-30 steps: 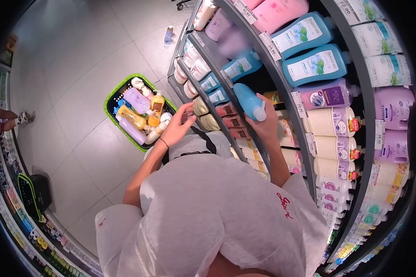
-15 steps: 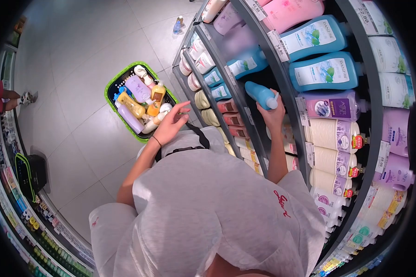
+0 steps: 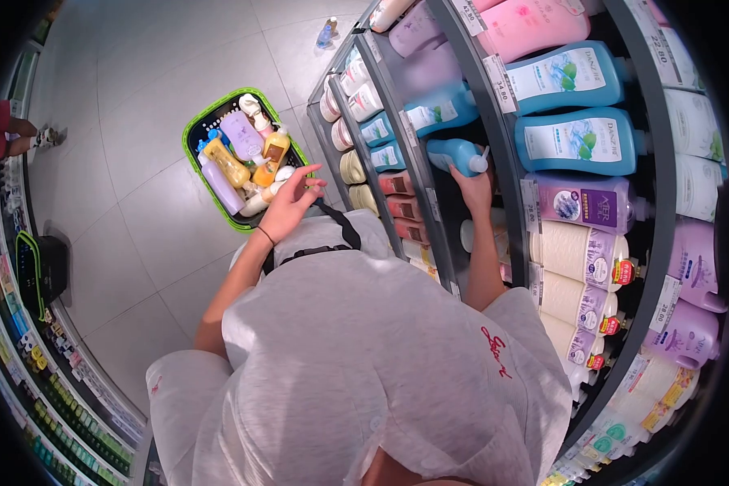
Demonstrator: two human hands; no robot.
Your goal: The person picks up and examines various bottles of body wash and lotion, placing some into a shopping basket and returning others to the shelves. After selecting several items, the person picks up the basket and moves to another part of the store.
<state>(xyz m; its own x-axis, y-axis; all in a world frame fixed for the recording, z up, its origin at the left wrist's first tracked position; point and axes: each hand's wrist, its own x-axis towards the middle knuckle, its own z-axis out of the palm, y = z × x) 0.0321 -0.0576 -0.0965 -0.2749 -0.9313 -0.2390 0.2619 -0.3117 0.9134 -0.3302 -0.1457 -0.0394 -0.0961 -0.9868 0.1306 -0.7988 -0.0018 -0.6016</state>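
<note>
My right hand (image 3: 471, 188) is closed around the neck end of a blue pump bottle (image 3: 452, 152). The bottle is at the shelf, beside another blue bottle (image 3: 439, 112), with its white pump head toward me. On the other side, my left hand (image 3: 293, 201) hovers with fingers apart and nothing in them. Below and beyond it, a black shopping basket with a green rim (image 3: 211, 103) stands on the floor. Inside lie several bottles, among them a lilac one (image 3: 239, 136), a lavender one (image 3: 219, 180) and an amber pump bottle (image 3: 274, 152).
Shelving on my right carries large blue bottles (image 3: 575, 139), pink bottles (image 3: 530, 28), purple bottles (image 3: 583, 202) and price tags (image 3: 500, 83). A second basket (image 3: 53, 275) is by the left shelves. A person's leg (image 3: 23, 139) shows at the far left. Small bottles (image 3: 327, 34) stand on the floor ahead.
The blue bottle in my right hand has turned slightly and sits closer in line with the shelf row. My left hand stays open near the basket. The whole view has shifted a little.
</note>
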